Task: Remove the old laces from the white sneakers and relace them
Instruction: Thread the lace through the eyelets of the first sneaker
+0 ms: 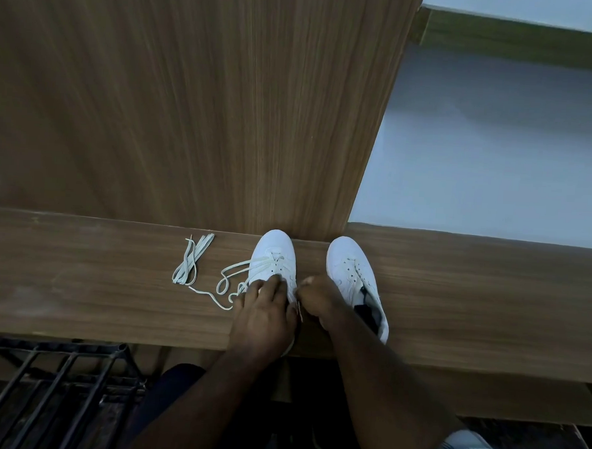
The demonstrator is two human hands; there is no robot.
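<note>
Two white sneakers stand side by side on a wooden bench, toes pointing away from me. The left sneaker (275,257) has a pale lace (230,282) threaded through its front eyelets, with loose loops trailing left over the wood. My left hand (262,312) rests on the rear half of this shoe, fingers spread over its tongue. My right hand (315,294) is curled at the shoe's right side and seems to pinch the lace end there. The right sneaker (352,272) has no lace and shows a dark lining. A folded spare lace (191,260) lies further left.
The wooden bench (79,274) runs across the view, with a tall wooden panel (191,98) right behind the shoes. A black metal rack (50,376) sits below the bench on the left. Pale floor (497,149) shows at the upper right.
</note>
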